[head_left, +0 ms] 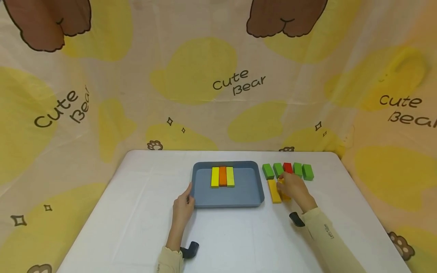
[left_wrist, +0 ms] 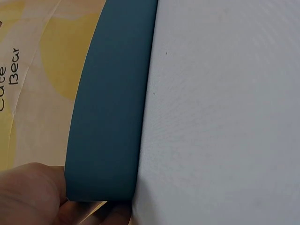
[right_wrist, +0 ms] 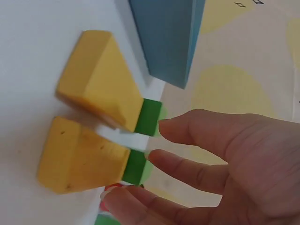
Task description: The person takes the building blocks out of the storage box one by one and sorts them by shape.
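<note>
At the left side of a grey-blue tray [head_left: 225,197], my left hand [head_left: 183,206] holds the rim. Its thumb and fingers sit at the tray's corner in the left wrist view. Three blocks lie side by side in the tray: yellow [head_left: 215,177], orange [head_left: 223,176] and yellow-green [head_left: 230,177]. Right of the tray, my right hand [head_left: 296,189] hovers over two amber blocks. One amber block [right_wrist: 101,79] lies nearer the tray; the other amber block [right_wrist: 82,157] is by my fingertips. In the right wrist view, thumb and fingers are spread, with nothing gripped.
Behind the amber blocks stands a row of several green blocks [head_left: 308,172] with a red block [head_left: 288,167] among them. All rest on a white table [head_left: 143,197]. A printed cloth [head_left: 191,76] rises behind the table and at both sides.
</note>
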`<state>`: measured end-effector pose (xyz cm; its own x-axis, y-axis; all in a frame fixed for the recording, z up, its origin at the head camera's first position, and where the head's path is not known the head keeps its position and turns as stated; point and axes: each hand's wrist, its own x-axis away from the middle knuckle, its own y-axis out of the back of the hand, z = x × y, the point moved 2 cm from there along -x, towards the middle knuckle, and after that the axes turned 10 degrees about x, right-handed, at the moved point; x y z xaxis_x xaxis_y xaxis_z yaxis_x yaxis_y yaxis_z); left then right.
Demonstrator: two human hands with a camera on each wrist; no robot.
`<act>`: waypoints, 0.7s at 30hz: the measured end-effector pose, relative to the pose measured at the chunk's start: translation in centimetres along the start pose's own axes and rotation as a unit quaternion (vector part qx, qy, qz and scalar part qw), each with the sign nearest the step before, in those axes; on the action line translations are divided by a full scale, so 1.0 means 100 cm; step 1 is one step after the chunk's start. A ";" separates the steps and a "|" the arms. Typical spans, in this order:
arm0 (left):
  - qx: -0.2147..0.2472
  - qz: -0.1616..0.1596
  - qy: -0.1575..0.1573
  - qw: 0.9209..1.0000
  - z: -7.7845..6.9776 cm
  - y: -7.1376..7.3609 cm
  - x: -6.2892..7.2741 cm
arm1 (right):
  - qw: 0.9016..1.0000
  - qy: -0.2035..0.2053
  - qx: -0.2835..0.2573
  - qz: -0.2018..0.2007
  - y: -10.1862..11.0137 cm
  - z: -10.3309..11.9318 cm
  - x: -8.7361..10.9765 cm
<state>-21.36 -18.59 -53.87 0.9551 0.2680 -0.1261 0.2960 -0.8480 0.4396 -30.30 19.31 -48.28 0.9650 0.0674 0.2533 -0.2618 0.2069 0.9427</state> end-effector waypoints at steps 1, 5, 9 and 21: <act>0.000 -0.001 -0.001 1.000 0.000 0.000 0.000 | 1.000 0.004 -0.001 -0.004 0.002 0.002 0.001; 0.002 0.001 -0.002 1.000 -0.001 0.001 -0.001 | 1.000 0.024 0.000 -0.019 0.012 0.014 0.003; 0.001 0.002 0.003 1.000 -0.001 0.001 0.000 | 0.999 0.039 0.006 -0.027 0.018 0.028 0.001; -0.001 0.006 0.006 1.000 -0.002 0.000 0.000 | 0.995 0.090 -0.002 -0.035 0.024 0.064 -0.022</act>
<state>-21.32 -18.51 -53.73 0.9586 0.2628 -0.1095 0.2837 -0.8504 0.4430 -33.03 13.38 -45.15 0.9632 0.2265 0.1444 -0.1952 0.2210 0.9555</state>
